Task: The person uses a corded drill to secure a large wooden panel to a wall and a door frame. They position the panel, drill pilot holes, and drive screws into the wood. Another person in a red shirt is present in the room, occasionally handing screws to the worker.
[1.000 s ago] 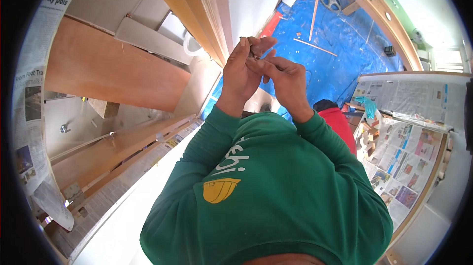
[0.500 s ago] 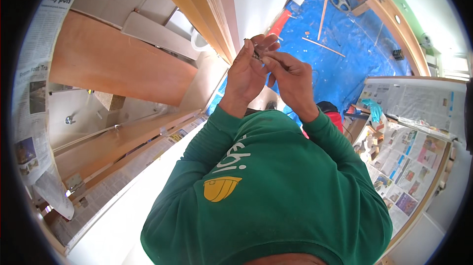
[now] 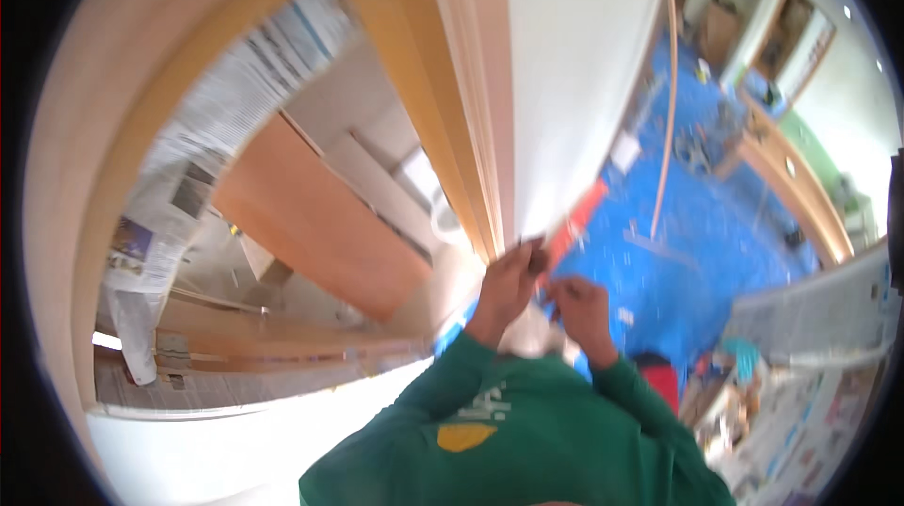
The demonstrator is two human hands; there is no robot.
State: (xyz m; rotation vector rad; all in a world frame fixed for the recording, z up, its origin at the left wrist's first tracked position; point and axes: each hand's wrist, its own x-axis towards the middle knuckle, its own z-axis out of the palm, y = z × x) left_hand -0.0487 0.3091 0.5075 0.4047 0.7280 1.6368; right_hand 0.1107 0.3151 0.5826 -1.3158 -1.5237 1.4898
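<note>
My left hand (image 3: 507,288) is in front of my green-sleeved chest, beside the lower end of the wooden door frame (image 3: 428,64). Its fingers are curled in, and motion smears whatever lies in them. Close by on the right, my right hand (image 3: 584,313) has its fingertips drawn together in a pinch, pointing toward the left one. A small gap separates the two hands. Anything between the right fingertips is too small and blurred to name.
Blue sheeting (image 3: 650,285) covers the floor ahead, with a long wood strip (image 3: 669,101) and a red-orange object (image 3: 576,222) on it. A brown panel (image 3: 320,214) leans at left near newspaper (image 3: 254,82). Newspaper-covered surfaces (image 3: 800,318) and a teal cloth (image 3: 742,360) are at right.
My view has tilted up and swung, so both hands sit lower in it and more of the door frame shows. The hands have drawn slightly apart, and the left fingers appear more curled.
</note>
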